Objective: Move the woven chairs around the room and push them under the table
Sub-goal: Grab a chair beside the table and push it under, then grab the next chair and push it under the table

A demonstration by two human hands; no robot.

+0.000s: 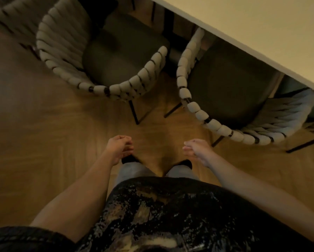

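Observation:
Two woven chairs with pale rope backs and dark seats stand in front of me on the wooden floor. The left woven chair (105,73) stands away from the table. The right woven chair (216,113) has its seat partly under the pale table (261,30), which runs diagonally across the upper right. My left hand (119,147) hangs below the left chair with loosely curled fingers, holding nothing. My right hand (198,148) hangs below the right chair's back, fingers loosely apart, also empty. Neither hand touches a chair.
Part of a third woven chair (9,20) shows at the upper left edge. Thin black chair legs (134,113) splay out over the wooden floor (43,133) between the chairs and my feet.

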